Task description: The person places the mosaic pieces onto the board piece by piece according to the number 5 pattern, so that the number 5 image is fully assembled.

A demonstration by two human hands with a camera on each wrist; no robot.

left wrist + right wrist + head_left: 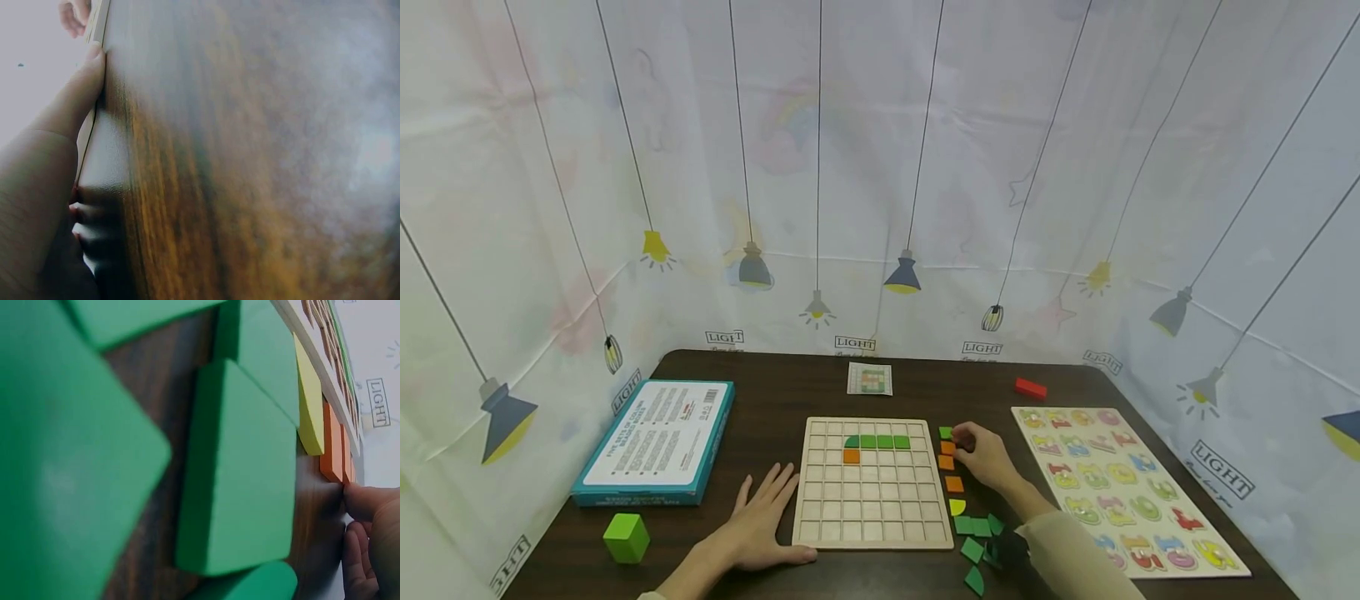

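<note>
On the table, a wooden grid board (pixel 872 505) holds a row of green tiles (pixel 884 442), with an orange square tile (pixel 851 457) below the row's left end. My left hand (pixel 758 518) lies with fingers spread along the board's left edge, its thumb at the near left corner. Past the board's right edge, my right hand (pixel 987 455) has its thumb and bent fingers at the upper orange square tile (pixel 948 447) and a green square tile (pixel 945 432). In the right wrist view, the thumb (pixel 362 499) meets the far end of the orange tiles; the exact grip is hidden.
Nearer me lie an orange tile (pixel 953 484), a yellow rounded tile (pixel 957 507) and several green tiles (pixel 972 550). A picture board (pixel 1123 492) is at the right, a red block (pixel 1031 388) behind it. A pattern card (pixel 870 379) lies behind the grid; a box (pixel 651 442) and green cube (pixel 626 538) stand left.
</note>
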